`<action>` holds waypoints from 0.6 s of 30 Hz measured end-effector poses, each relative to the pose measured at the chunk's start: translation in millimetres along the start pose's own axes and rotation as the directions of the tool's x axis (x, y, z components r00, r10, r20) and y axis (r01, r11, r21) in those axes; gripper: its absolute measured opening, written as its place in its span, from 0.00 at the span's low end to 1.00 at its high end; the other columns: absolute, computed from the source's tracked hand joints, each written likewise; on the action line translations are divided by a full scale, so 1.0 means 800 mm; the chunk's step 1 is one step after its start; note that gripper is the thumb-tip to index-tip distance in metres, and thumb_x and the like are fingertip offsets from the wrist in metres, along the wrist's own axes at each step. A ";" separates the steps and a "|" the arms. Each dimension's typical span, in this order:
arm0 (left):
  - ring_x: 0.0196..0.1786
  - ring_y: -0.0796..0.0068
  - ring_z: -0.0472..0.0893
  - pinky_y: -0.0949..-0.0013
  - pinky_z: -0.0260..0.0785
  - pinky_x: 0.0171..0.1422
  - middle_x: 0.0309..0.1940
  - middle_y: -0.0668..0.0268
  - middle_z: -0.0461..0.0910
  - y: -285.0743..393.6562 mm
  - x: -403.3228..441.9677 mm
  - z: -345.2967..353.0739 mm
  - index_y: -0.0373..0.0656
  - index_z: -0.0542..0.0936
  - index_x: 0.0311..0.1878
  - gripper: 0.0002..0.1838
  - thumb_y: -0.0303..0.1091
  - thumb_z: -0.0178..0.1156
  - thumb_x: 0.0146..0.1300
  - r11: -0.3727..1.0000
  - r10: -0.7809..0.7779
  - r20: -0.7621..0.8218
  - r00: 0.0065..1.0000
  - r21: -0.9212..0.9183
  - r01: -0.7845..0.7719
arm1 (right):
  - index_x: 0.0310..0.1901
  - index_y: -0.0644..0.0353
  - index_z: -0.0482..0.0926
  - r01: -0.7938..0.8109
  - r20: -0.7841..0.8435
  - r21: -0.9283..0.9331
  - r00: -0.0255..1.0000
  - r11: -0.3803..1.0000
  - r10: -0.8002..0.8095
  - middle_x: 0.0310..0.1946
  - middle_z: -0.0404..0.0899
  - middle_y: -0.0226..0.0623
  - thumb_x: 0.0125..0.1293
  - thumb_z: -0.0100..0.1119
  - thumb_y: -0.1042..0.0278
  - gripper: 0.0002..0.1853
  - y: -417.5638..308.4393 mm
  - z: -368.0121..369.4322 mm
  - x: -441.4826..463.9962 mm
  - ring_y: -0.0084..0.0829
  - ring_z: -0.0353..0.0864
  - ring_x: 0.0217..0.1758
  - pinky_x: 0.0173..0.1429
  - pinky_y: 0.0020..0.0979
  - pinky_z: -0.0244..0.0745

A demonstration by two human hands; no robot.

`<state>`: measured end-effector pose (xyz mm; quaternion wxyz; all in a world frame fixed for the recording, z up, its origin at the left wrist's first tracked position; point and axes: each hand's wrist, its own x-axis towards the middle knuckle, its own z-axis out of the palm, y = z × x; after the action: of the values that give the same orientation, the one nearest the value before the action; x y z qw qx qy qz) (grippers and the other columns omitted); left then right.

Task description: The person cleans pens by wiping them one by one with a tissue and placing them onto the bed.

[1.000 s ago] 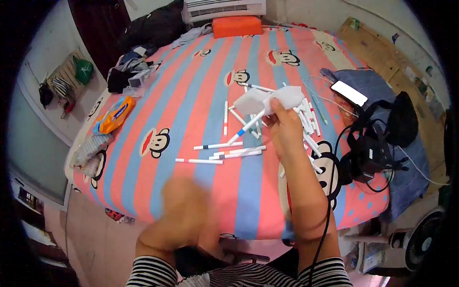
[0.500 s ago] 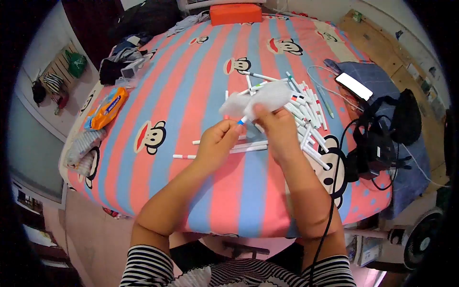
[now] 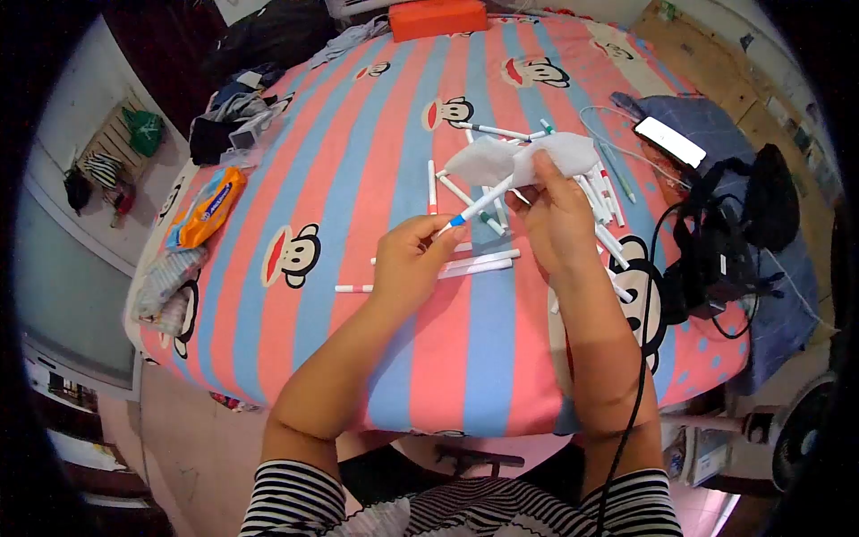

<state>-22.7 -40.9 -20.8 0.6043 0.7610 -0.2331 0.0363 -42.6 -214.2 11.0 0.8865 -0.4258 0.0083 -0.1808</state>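
Note:
My left hand (image 3: 410,259) is closed on the near end of a white marker pen (image 3: 485,201) with a blue band, which slants up to the right. In my right hand (image 3: 559,215) is a thin white wipe (image 3: 480,162), pinched between thumb and fingers. The pen's far end reaches the wipe at my right thumb; whether the wipe wraps that end is hidden. Several more white marker pens (image 3: 483,259) lie on the striped bedspread (image 3: 358,179) beneath and beyond my hands, some with red or green bands. My right hand and the wipe cover part of this pile.
A lit phone (image 3: 671,141) with a white cable lies at the right, near a black strap and adapter (image 3: 716,277). At the left are an orange-and-blue packet (image 3: 213,210) and a clear plastic bag (image 3: 165,282). An orange box (image 3: 437,20) sits at the back.
My right hand and the wipe have moved right and slightly up, away from my left hand. More of the white pen's length now shows between my hands. The view has shifted slightly.

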 end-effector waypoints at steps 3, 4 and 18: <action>0.23 0.88 0.70 0.81 0.64 0.23 0.25 0.72 0.74 0.026 -0.002 -0.004 0.38 0.80 0.40 0.10 0.34 0.60 0.59 0.976 -0.211 0.017 0.977 -0.042 0.212 | 0.44 0.61 0.74 -0.174 0.083 0.227 0.984 0.958 0.159 0.38 0.75 0.32 0.63 0.54 0.62 0.13 -0.007 -0.004 0.001 0.25 0.73 0.41 0.45 0.29 0.71; 0.24 0.88 0.70 0.80 0.64 0.24 0.25 0.72 0.75 0.025 -0.001 -0.004 0.38 0.80 0.40 0.10 0.34 0.60 0.58 0.976 -0.211 0.010 0.978 -0.049 0.211 | 0.44 0.61 0.74 -0.252 0.127 0.301 0.967 0.920 0.223 0.38 0.74 0.33 0.63 0.54 0.63 0.13 -0.009 -0.006 0.002 0.26 0.73 0.41 0.45 0.30 0.71; 0.29 0.86 0.71 0.78 0.63 0.33 0.26 0.71 0.75 0.031 0.007 -0.016 0.38 0.80 0.36 0.08 0.33 0.60 0.58 0.968 -0.174 -0.066 0.982 -0.196 0.159 | 0.44 0.63 0.74 -0.232 -0.033 -0.067 0.973 0.970 0.230 0.36 0.75 0.33 0.61 0.56 0.65 0.13 -0.005 -0.015 0.009 0.26 0.73 0.37 0.43 0.28 0.69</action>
<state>-24.6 -34.8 6.6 0.6841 0.7147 -0.1455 -0.0056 -39.0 -228.0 7.4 0.8859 -0.4504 0.0755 -0.0813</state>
